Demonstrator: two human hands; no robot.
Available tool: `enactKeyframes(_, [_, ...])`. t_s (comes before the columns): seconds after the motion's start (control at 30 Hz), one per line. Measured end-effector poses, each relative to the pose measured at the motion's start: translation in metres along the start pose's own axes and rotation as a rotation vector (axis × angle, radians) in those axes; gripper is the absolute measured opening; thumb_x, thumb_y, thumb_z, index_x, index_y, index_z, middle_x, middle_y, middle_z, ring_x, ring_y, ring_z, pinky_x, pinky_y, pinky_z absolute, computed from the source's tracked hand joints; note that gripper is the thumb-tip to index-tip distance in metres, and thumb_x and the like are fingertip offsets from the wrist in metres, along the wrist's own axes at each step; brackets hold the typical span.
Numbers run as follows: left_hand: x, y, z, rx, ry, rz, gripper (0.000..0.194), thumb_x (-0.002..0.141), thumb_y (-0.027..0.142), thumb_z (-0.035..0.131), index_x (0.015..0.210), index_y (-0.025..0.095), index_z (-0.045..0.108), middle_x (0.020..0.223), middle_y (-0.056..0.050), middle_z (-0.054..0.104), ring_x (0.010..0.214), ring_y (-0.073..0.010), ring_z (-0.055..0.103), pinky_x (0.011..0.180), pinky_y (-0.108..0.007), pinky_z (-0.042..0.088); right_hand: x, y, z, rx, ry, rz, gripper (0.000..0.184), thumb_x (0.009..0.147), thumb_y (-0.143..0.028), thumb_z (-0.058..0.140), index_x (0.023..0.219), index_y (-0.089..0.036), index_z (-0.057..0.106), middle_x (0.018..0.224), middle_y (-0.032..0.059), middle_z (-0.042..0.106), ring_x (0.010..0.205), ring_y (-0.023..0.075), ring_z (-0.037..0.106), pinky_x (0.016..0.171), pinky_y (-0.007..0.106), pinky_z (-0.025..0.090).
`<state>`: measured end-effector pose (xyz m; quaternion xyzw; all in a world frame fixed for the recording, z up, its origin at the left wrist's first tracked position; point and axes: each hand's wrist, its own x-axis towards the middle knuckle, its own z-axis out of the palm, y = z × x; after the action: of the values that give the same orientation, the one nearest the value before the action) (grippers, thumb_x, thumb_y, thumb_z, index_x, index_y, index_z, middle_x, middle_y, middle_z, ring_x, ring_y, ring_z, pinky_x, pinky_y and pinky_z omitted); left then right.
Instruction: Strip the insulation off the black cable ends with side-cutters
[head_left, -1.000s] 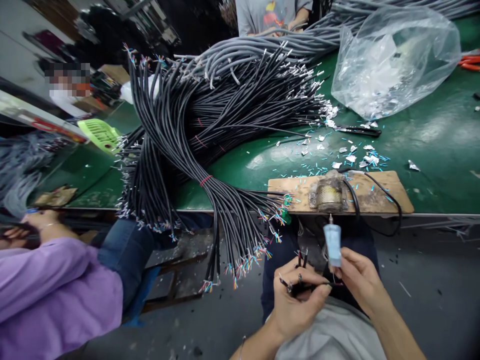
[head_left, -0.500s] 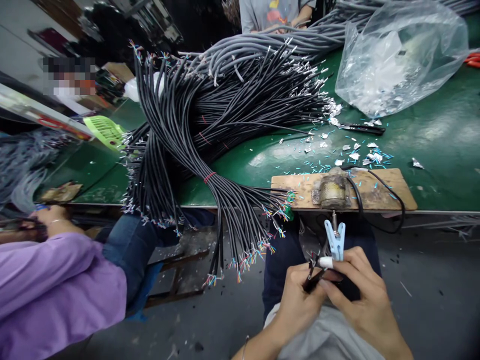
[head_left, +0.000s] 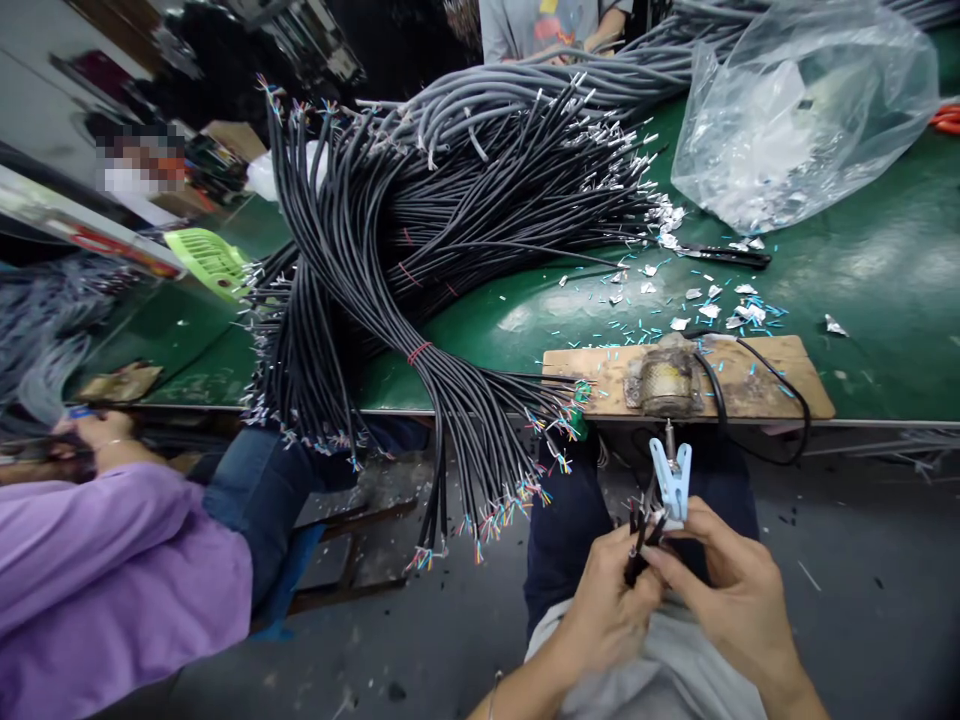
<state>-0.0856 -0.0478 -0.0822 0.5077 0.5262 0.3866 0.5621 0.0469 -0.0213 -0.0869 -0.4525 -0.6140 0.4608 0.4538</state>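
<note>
My left hand (head_left: 611, 595) is closed round a few short black cables (head_left: 639, 548), whose stripped ends stick up above the fingers. My right hand (head_left: 739, 585) meets it from the right, thumb and fingers pinching at the end of one of these cables; the exact grip is partly hidden. Just above the fingertips hangs a light blue clothespin (head_left: 672, 482), attached to the metal shaft (head_left: 670, 432) of a small motor (head_left: 667, 378). The motor is fixed on a wooden board (head_left: 776, 375) at the table's front edge.
Bundles of black cables (head_left: 352, 260) cover the green table (head_left: 862, 320), one hanging over its edge. Behind lie grey cables (head_left: 525, 90). A clear plastic bag (head_left: 810, 140), black tweezers-like tool (head_left: 724, 256) and foil scraps (head_left: 750, 313) lie right. A co-worker in purple (head_left: 127, 570) sits left.
My left hand has moved slightly right and the cables stand more upright below the clothespin. My right index finger, with its white cover, has slipped behind the clothespin.
</note>
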Motion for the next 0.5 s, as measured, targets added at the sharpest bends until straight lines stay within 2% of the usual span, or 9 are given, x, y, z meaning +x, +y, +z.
enactKeyframes(0.07, [-0.002, -0.008, 0.003, -0.11, 0.08, -0.051, 0.029, 0.086, 0.041, 0.049, 0.083, 0.014, 0.059, 0.068, -0.001, 0.051, 0.063, -0.0125, 0.047, 0.062, -0.024, 0.041, -0.001, 0.001, 0.0, 0.073, 0.045, 0.07, 0.012, 0.073, -0.016, 0.068, 0.085, -0.02, 0.066, 0.078, 0.002, 0.068, 0.073, 0.0159, 0.066, 0.072, 0.025, 0.053])
enactKeyframes(0.17, [-0.005, -0.017, 0.006, -0.234, 0.209, -0.077, 0.036, 0.083, 0.049, 0.052, 0.075, 0.014, 0.056, 0.058, 0.003, 0.042, 0.051, -0.0092, 0.04, 0.054, -0.023, 0.037, -0.001, 0.0, -0.002, 0.176, 0.012, 0.182, 0.014, 0.074, -0.017, 0.067, 0.088, -0.018, 0.066, 0.079, 0.0049, 0.071, 0.072, 0.0173, 0.068, 0.069, 0.025, 0.056])
enactKeyframes(0.23, [-0.005, -0.017, 0.006, -0.182, 0.264, -0.002, 0.033, 0.083, 0.044, 0.054, 0.069, 0.014, 0.056, 0.058, 0.002, 0.043, 0.056, -0.0111, 0.044, 0.06, -0.025, 0.039, -0.001, 0.0, -0.003, 0.219, 0.003, 0.222, 0.017, 0.074, -0.017, 0.067, 0.091, -0.018, 0.065, 0.081, 0.0059, 0.072, 0.075, 0.018, 0.069, 0.069, 0.025, 0.057])
enactKeyframes(0.33, [-0.003, -0.01, 0.004, -0.058, 0.321, 0.087, 0.026, 0.082, 0.036, 0.057, 0.068, 0.014, 0.058, 0.062, -0.002, 0.05, 0.065, -0.0146, 0.049, 0.065, -0.027, 0.04, -0.002, 0.001, -0.003, 0.196, 0.084, 0.229, 0.023, 0.072, -0.016, 0.07, 0.094, -0.019, 0.064, 0.083, 0.006, 0.073, 0.076, 0.0184, 0.07, 0.072, 0.026, 0.058])
enactKeyframes(0.4, [-0.002, -0.005, 0.003, -0.025, 0.338, 0.088, 0.023, 0.082, 0.033, 0.057, 0.07, 0.013, 0.059, 0.066, -0.003, 0.054, 0.066, -0.0151, 0.049, 0.064, -0.027, 0.04, -0.003, 0.002, -0.003, 0.155, 0.133, 0.212, 0.024, 0.071, -0.015, 0.071, 0.094, -0.02, 0.064, 0.082, 0.0048, 0.073, 0.075, 0.0176, 0.07, 0.073, 0.025, 0.058])
enactKeyframes(0.5, [-0.002, -0.002, 0.003, -0.02, 0.349, 0.079, 0.024, 0.082, 0.032, 0.056, 0.069, 0.013, 0.058, 0.066, -0.004, 0.055, 0.065, -0.0148, 0.05, 0.064, -0.028, 0.04, -0.006, 0.001, -0.002, 0.11, 0.14, 0.176, 0.024, 0.073, -0.014, 0.069, 0.095, -0.021, 0.065, 0.083, 0.0035, 0.073, 0.074, 0.0171, 0.07, 0.074, 0.025, 0.058])
